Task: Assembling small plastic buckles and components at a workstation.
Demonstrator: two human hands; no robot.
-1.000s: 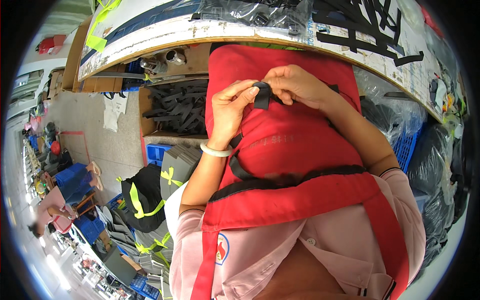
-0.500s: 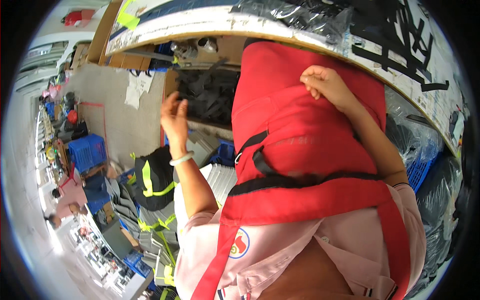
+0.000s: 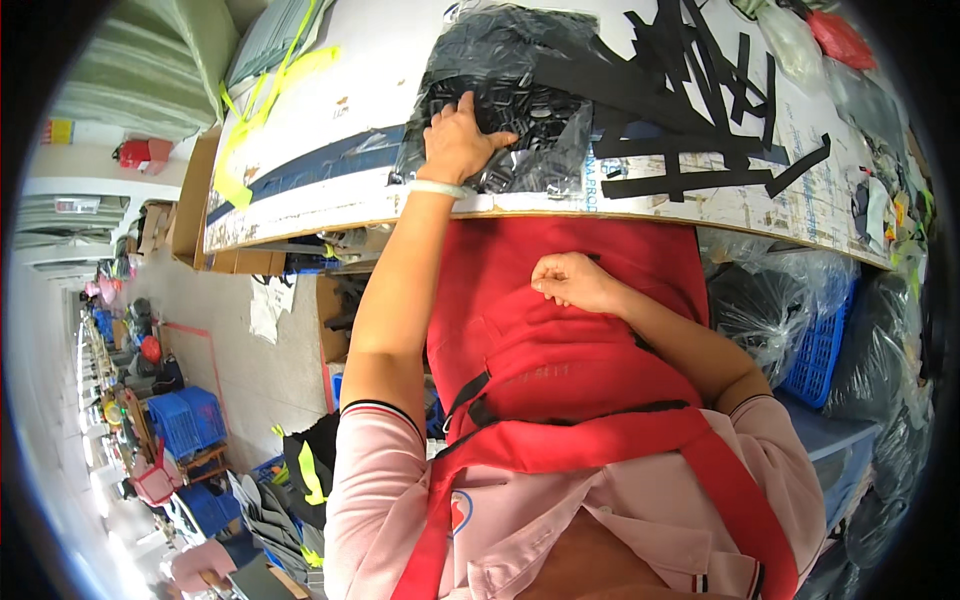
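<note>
My left hand (image 3: 458, 140) reaches up onto the white worktable (image 3: 340, 120) and rests, fingers spread, on a clear plastic bag of black buckles (image 3: 520, 110). A white band circles that wrist. My right hand (image 3: 572, 282) lies loosely curled on a red vest (image 3: 560, 340) that hangs over my lap below the table's edge, holding it in place. A black strap (image 3: 470, 400) runs across the red fabric. Several loose black straps (image 3: 690, 110) lie on the table to the right of the bag.
Yellow-green tape strips (image 3: 250, 120) lie at the table's left end. Clear bags of dark goods (image 3: 760, 300) and a blue crate (image 3: 820, 350) stand to my right. Cardboard boxes (image 3: 250, 262) sit under the table. Blue crates (image 3: 190, 420) and another person (image 3: 205, 565) line the aisle at left.
My left hand let go of the black strap on the red vest, swung out left, then rose onto the table and the bag of buckles. My right hand stayed on the vest.
</note>
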